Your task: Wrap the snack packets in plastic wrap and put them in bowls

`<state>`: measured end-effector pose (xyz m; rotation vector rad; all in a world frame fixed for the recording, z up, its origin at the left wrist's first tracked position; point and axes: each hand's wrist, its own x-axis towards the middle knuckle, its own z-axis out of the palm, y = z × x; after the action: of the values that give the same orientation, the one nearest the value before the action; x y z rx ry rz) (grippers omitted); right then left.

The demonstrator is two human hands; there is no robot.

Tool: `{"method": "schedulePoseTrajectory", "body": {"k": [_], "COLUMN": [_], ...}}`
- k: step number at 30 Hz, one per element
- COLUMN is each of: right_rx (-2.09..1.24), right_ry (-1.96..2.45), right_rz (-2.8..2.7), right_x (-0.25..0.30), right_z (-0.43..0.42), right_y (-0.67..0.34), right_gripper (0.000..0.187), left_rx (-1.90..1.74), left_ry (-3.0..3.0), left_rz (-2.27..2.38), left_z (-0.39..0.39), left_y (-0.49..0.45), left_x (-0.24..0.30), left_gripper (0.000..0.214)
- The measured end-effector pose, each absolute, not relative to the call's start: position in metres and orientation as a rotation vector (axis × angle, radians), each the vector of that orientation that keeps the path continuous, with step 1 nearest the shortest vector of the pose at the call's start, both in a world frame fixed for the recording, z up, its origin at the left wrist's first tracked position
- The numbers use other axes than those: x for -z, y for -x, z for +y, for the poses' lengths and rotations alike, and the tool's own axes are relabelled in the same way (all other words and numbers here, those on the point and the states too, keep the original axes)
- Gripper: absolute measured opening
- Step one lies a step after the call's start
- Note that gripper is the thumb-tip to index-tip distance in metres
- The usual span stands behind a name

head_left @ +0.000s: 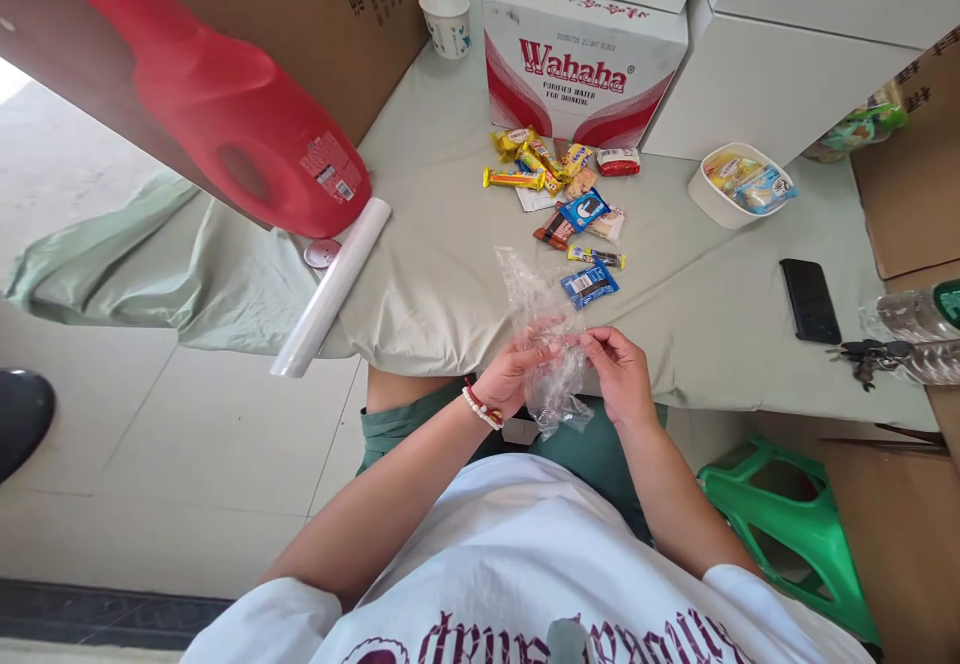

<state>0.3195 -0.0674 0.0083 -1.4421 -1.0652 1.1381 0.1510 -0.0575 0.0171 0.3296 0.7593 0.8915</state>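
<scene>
White T-shirt cloth point(525, 544) lies nearest the camera. Past it, at the front edge of the table point(442, 274), a clear plastic bag point(559, 394) hangs crumpled between both hands, its lower end drooping over the lap. The left hand point(514, 369), half curled, has thumb and fingers around the film; the right hand point(619, 364) pinches its side between thumb and fingertip, probably because something so limp needs support from two sides. Wrapped snacks point(551, 169) lie loosely beyond, seemingly within easy reach, a blue packet point(589, 285) closest. More packets sit in a white tub point(709, 202), whose walls presumably keep them together.
</scene>
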Motion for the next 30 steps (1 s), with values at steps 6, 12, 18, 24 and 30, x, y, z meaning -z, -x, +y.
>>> {"method": "schedulePoseTrajectory", "body": {"k": [6,12,18,24,30], "right_rx": [-1.4,-1.264,-0.951,-0.502,-0.519], "right_ry": [1.272,1.316,1.328,1.428,1.596], "right_rz": [-0.564,-0.498,-0.707,-1.233,-2.134], "right_x": [-0.011,-0.031,-0.07,-0.102,-0.058], "right_z": [-0.065,-0.063,-0.056,-0.054,-0.062], "right_y": [-0.331,-0.372,-0.401,-0.351,-0.258], "right_gripper": [0.053,0.058,0.048,0.022,0.037], "left_rx": [-0.986,-0.949,-1.076,-1.02,-1.011], "left_ry": [-0.323,-0.431,-0.611,-0.674,-0.551], "left_rz": [0.73,0.841,1.159,1.004,0.912], "left_z": [-0.051,-0.037,-0.022,-0.037,-0.044], "left_y": [-0.135,-0.111,-0.093,-0.109,-0.131], "left_x": [-0.014,-0.017,-0.013,-0.038,-0.047], "left_gripper": [0.041,0.039,0.048,0.046,0.058]}}
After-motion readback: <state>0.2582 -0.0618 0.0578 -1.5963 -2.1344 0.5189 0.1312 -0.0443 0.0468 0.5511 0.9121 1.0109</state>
